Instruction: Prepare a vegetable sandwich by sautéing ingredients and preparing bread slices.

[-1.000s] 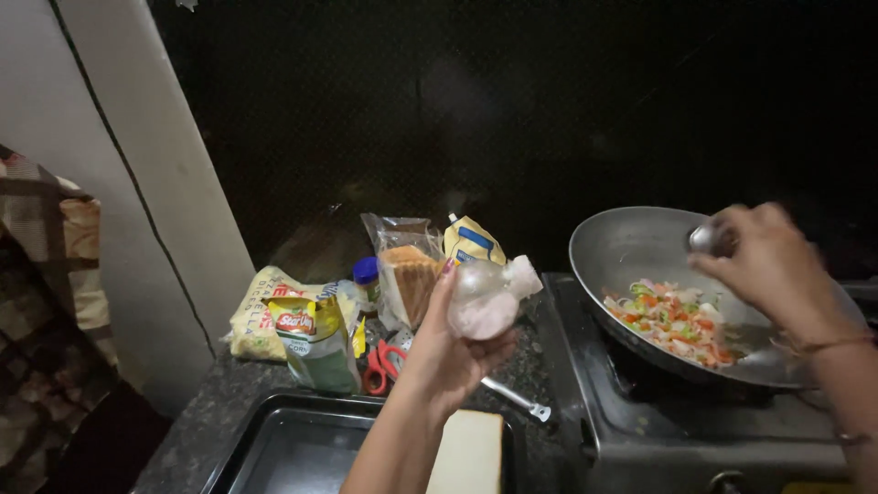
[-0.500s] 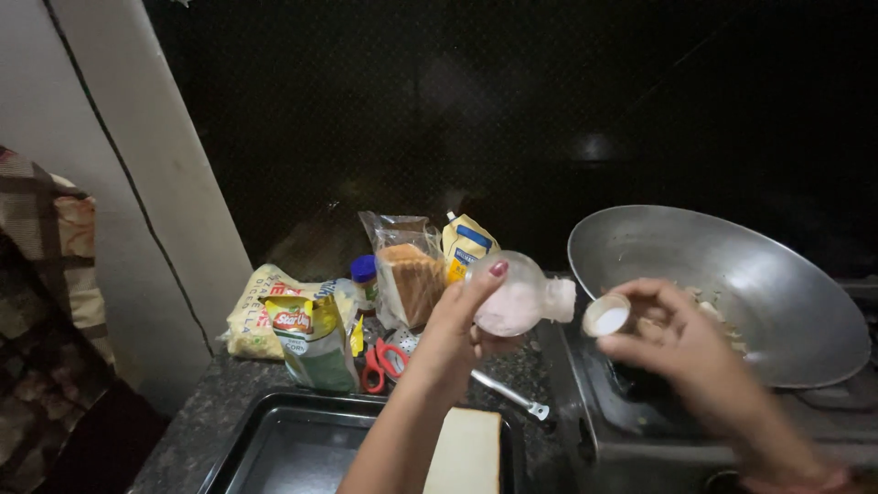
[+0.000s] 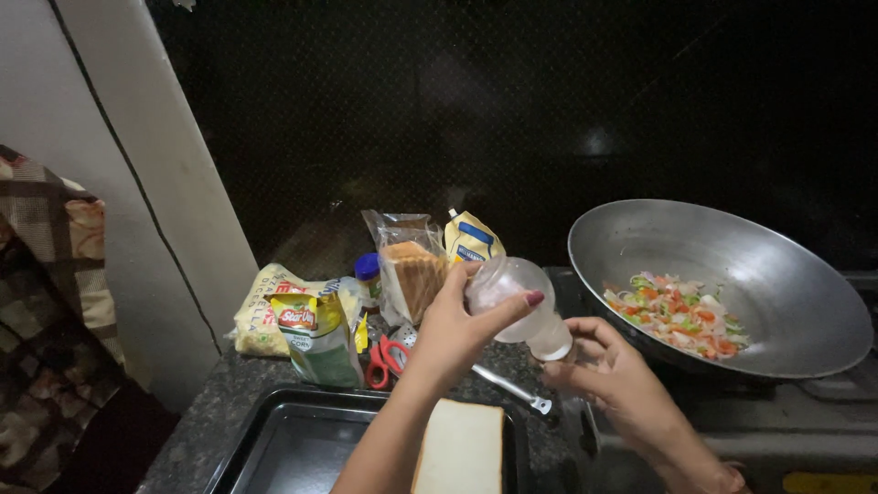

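Observation:
My left hand (image 3: pixel 455 330) grips a small clear plastic bottle (image 3: pixel 515 295) of white powder, tilted with its neck pointing down to the right. My right hand (image 3: pixel 611 375) is cupped just under the bottle's mouth and touches its neck; whether it holds the cap is hidden by the fingers. To the right, a large grey wok (image 3: pixel 732 274) sits on the stove and holds chopped vegetables (image 3: pixel 679 314) in orange, green and white.
A black tray (image 3: pixel 293 439) near the front edge carries a slice of white bread (image 3: pixel 462 450). Behind it lie red-handled scissors (image 3: pixel 382 359), a metal utensil (image 3: pixel 512 390), a bread bag (image 3: pixel 412 270), a yellow pouch (image 3: pixel 471 240), snack packets (image 3: pixel 311 334) and a blue-lidded jar (image 3: pixel 368 274).
My right hand left the wok and came back to the bottle's mouth. My left hand tipped the bottle further down, and the view shifted a little.

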